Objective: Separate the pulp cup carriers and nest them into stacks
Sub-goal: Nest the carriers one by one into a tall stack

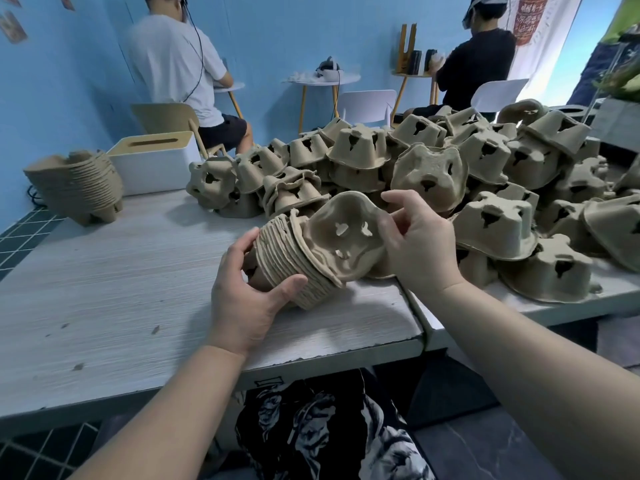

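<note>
Where the pale counter (pixel 104 289) runs right, a loose heap of pulp carriers (pixel 485 174) covers its far half; a finished stack (pixel 78 187) stands at the far left beside a white tissue box (pixel 152 161). Near the middle we hold a nested stack (pixel 298 271) tipped on its side, our left hand (pixel 249 299) curled around its base. Our right hand (pixel 415 247) pinches the rim of the top carrier (pixel 343 233), its fingers (pixel 389 230) bent over the edge.

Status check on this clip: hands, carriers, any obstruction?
Left hand grips nested stack, tilted sideways. Right hand pinches top carrier at stack's mouth. Loose pile at right. Nothing in the way.
</note>
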{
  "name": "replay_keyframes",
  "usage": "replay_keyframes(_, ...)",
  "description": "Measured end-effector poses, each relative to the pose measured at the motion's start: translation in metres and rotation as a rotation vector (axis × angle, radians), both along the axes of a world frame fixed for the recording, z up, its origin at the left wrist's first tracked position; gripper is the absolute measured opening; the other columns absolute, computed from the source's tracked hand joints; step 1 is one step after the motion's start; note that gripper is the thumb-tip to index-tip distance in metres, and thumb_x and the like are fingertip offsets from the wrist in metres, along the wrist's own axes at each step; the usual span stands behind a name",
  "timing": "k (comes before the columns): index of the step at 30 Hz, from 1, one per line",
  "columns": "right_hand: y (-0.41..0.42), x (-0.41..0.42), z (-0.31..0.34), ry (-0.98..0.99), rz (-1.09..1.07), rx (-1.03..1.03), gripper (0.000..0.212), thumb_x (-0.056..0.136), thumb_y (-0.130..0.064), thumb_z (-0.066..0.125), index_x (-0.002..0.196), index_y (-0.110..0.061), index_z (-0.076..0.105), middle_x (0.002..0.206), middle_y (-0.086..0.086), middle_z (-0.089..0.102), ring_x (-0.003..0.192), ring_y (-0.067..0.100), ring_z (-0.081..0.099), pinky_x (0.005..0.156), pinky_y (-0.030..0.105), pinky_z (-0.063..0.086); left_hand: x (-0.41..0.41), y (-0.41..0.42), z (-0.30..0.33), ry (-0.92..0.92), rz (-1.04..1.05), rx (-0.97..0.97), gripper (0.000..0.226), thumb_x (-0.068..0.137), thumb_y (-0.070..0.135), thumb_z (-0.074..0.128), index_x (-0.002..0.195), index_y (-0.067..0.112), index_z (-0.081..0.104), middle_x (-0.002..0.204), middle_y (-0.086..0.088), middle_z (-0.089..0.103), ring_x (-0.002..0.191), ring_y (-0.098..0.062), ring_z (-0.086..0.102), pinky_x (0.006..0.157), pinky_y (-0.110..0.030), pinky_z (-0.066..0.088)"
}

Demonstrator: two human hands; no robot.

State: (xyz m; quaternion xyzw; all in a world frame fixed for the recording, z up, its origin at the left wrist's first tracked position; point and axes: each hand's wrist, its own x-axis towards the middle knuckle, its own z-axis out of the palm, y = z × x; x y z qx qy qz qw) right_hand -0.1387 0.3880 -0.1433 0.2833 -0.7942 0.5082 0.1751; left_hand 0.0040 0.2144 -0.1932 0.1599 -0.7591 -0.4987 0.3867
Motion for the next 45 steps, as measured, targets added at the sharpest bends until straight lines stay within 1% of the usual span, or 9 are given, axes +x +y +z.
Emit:
replay_keyframes(4,0.008,-0.001,-0.003,0.082,0.075,0.070,0.013,0.091,-0.017,0.060,0.098,-0.022,0.070,0.067,-0.018,0.058,0.062,0.005,0.054,0.067,0.028,0.047,0.000,0.000,0.000,-0.012,0.008,-0.007,0.105,0.046,0.083,0.073,0.135,0.035,0.046,0.130,0.011,0.055,0.116,0.004,0.053,0.103,-0.039,0.049)
replay_keyframes(8,0.018,-0.005,-0.003,0.112,0.190,0.188,0.035,0.079,0.004,0.056,0.103,-0.017,0.071,0.084,-0.024,0.057,0.070,0.005,0.055,0.073,0.022,0.044,0.000,-0.001,-0.001,-0.017,0.014,-0.002,0.105,0.047,0.078,0.076,0.136,0.031,0.047,0.131,0.009,0.055,0.117,0.002,0.054,0.103,-0.042,0.050)
replay_keyframes(12,0.020,-0.008,-0.003,0.232,0.189,0.245,0.047,0.074,0.010,0.050,0.109,-0.015,0.069,0.100,-0.005,0.065,0.084,0.010,0.055,0.079,0.026,0.045,0.001,0.000,0.000,-0.016,0.019,0.004,0.103,0.048,0.075,0.078,0.136,0.031,0.048,0.129,0.011,0.056,0.117,-0.001,0.054,0.103,-0.043,0.049)
replay_keyframes(17,0.017,-0.007,0.002,0.277,0.138,0.165,0.035,0.078,0.007,0.056,0.104,-0.012,0.071,0.096,0.001,0.068,0.085,0.019,0.062,0.079,0.036,0.053,0.001,0.000,0.001,-0.007,0.023,0.019,0.093,0.051,0.063,0.079,0.133,0.034,0.047,0.126,0.019,0.054,0.113,0.006,0.054,0.103,-0.040,0.050)
replay_keyframes(25,0.009,-0.004,0.011,0.250,0.041,0.052,0.017,0.085,-0.007,0.065,0.098,-0.015,0.073,0.084,-0.010,0.062,0.076,0.007,0.056,0.072,0.004,0.040,0.007,-0.002,0.002,0.026,0.012,0.062,0.092,0.049,0.060,0.080,0.131,0.033,0.047,0.125,0.020,0.053,0.110,0.008,0.055,0.101,-0.037,0.051)
replay_keyframes(31,-0.024,0.017,0.013,0.241,0.066,-0.092,0.007,0.084,-0.014,0.069,0.089,-0.013,0.074,0.076,-0.005,0.057,0.069,0.006,0.052,0.068,0.007,0.040,0.033,-0.017,0.003,0.031,0.065,0.020,0.082,0.051,0.058,0.082,0.124,0.042,0.048,0.120,0.019,0.055,0.106,0.008,0.056,0.097,-0.035,0.053)
replay_keyframes(36,-0.062,0.039,0.011,0.198,0.122,-0.127,0.005,0.084,-0.017,0.070,0.087,-0.015,0.073,0.085,-0.006,0.053,0.068,-0.005,0.048,0.068,0.008,0.039,0.051,-0.041,0.010,0.032,0.110,-0.005,0.078,0.051,0.060,0.080,0.121,0.047,0.047,0.121,0.021,0.055,0.108,0.006,0.056,0.097,-0.031,0.052)
replay_keyframes(40,-0.089,0.057,0.010,0.237,0.179,-0.118,0.001,0.083,-0.014,0.069,0.082,-0.012,0.070,0.078,-0.011,0.056,0.067,0.003,0.050,0.068,0.012,0.041,0.057,-0.060,0.017,0.032,0.127,-0.024,0.074,0.051,0.061,0.079,0.117,0.050,0.046,0.119,0.024,0.054,0.107,0.009,0.056,0.093,-0.022,0.051)
replay_keyframes(45,-0.114,0.067,0.006,0.197,0.261,-0.103,0.005,0.080,-0.016,0.071,0.084,-0.013,0.072,0.078,-0.004,0.065,0.074,0.010,0.057,0.070,0.015,0.045,0.057,-0.084,0.016,-0.010,0.168,-0.043,0.094,0.051,0.066,0.078,0.133,0.031,0.048,0.127,0.013,0.056,0.115,-0.002,0.056,0.101,-0.039,0.051)
